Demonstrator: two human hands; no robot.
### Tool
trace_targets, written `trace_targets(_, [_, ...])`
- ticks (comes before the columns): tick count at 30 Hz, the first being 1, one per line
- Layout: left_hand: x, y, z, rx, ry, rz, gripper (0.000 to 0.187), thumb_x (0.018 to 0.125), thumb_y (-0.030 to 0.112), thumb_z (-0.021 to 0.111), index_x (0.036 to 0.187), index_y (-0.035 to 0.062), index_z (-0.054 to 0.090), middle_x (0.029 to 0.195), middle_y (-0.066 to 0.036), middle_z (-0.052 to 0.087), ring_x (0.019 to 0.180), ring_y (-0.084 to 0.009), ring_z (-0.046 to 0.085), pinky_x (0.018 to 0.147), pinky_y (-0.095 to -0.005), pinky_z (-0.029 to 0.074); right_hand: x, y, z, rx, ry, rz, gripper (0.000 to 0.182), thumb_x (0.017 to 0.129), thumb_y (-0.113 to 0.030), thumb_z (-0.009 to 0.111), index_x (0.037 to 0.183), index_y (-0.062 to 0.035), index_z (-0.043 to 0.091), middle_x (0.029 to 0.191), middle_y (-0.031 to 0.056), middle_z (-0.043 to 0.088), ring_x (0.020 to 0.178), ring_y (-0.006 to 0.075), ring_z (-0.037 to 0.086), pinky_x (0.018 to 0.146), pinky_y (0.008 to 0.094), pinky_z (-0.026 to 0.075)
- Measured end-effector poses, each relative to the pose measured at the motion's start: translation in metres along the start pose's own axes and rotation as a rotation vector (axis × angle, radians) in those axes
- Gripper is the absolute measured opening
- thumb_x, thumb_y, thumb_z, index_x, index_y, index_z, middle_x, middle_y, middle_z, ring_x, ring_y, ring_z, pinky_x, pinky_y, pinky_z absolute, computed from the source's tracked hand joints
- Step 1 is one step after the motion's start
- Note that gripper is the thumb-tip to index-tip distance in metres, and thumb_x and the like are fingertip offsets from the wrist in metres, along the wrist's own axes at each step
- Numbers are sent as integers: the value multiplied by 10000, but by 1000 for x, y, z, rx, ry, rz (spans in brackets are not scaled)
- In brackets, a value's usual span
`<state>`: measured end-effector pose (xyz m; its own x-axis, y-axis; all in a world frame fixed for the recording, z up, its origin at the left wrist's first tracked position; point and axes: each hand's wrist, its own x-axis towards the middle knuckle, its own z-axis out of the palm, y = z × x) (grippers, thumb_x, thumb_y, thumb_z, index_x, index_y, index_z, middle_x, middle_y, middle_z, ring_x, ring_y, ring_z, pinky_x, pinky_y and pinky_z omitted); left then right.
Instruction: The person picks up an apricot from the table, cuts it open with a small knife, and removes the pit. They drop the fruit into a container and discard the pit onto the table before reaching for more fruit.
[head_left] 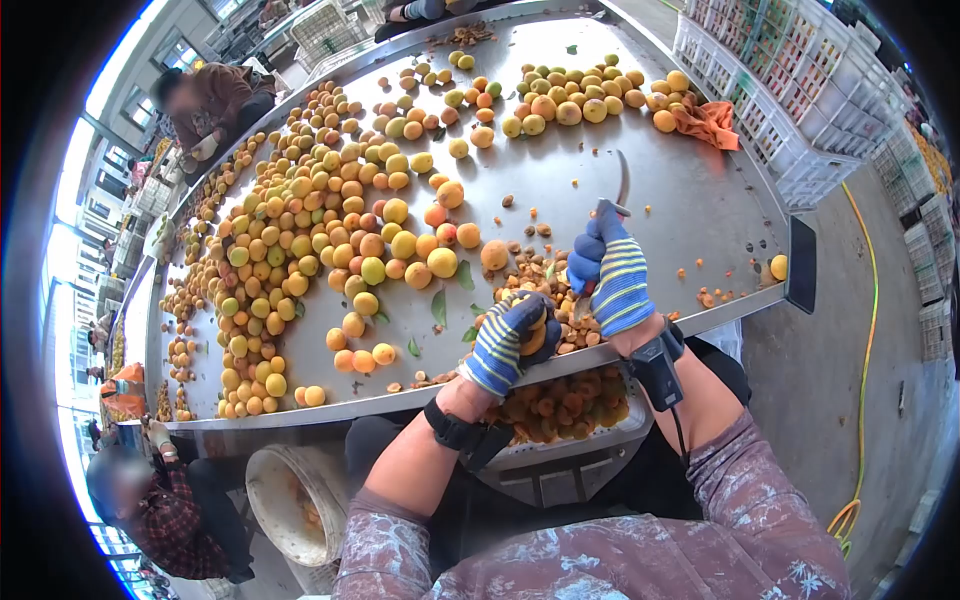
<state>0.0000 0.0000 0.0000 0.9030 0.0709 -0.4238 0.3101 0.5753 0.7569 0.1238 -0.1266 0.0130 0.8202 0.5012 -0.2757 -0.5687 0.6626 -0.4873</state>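
Observation:
My left hand, in a striped glove with blue fingers, is closed round a yellow-orange fruit at the table's front edge. My right hand, gloved alike, grips a knife with a curved blade that points up and away. Between and beneath the hands lies a heap of pits and fruit scraps on the metal table. Below the edge, a white crate holds cut fruit. A large spread of whole yellow-orange fruit covers the table's left side.
White crates are stacked at the right, near an orange cloth. A white bucket stands below at the left. One person sits across the table, another at lower left. A yellow hose crosses the floor.

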Motion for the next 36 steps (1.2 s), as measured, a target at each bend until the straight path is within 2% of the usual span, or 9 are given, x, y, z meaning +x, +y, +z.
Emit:
trace_targets(6, [7,7,-16,-98,-259,-89,708,818,742,456,1020,75,579,744,-11,549,593,-124,536,508,-216,437,-29,-19,32,-947,-207,42,307,825,-304,734,947,-37,644,679,13,603,567,82,558,492,238,443])
trace_targets(9, [20,-8,-20,-124,-42,-64,833,795,778,429,1197,59,552,833,-37,611,639,-166,598,535,-241,490,-26,-13,17,-1166,-494,-83,383,786,-292,768,998,0,639,781,53,663,689,117,609,628,265,496])
trace_targets(10, [29,-6,-39,-244,-458,-137,934,783,792,416,1328,36,468,1019,-85,637,831,-203,653,701,-280,551,-30,-21,26,-1391,-551,-78,375,753,-237,806,985,3,634,811,47,663,785,101,607,735,265,500])
trace_targets(15, [21,-13,-24,-111,-179,-101,966,771,810,390,1318,17,460,1222,-126,567,1102,-205,585,960,-313,479,-26,-8,16,-1364,-649,5,378,772,-249,787,1017,-3,638,856,81,676,792,124,612,751,288,501])
trace_targets(25, [12,7,-18,-113,-66,-66,896,776,820,374,1250,72,512,1049,-75,616,897,-185,641,724,-285,544,-23,12,20,-1451,-487,-228,427,812,-361,728,986,10,608,802,166,653,749,267,650,675,365,492])
trace_targets(27, [9,15,-33,-159,-505,-221,895,763,837,358,1221,86,526,1035,-70,619,856,-182,641,672,-294,547,-27,3,23,-1552,-654,-283,312,839,-277,710,976,-15,610,769,163,638,733,289,645,686,340,495])
trace_targets(31, [3,3,-12,-175,-149,-250,865,765,823,394,1174,75,538,954,-67,627,785,-160,625,639,-256,520,-30,6,16,-1665,-542,-483,282,850,-270,696,941,-25,591,755,160,633,734,311,643,667,359,501])
trace_targets(33, [-10,4,-6,-221,-91,-176,730,828,726,474,1118,63,564,905,-68,626,760,-149,615,654,-261,520,-23,10,5,-1616,-390,-503,305,869,-291,677,909,-5,581,751,177,627,702,284,633,638,363,497])
trace_targets(36, [-35,9,7,242,-443,-206,414,907,447,590,1001,46,613,848,-40,623,741,-117,609,644,-244,527,-14,10,-6,-1619,-261,-452,330,861,-297,683,923,10,579,763,188,628,684,295,615,629,365,494])
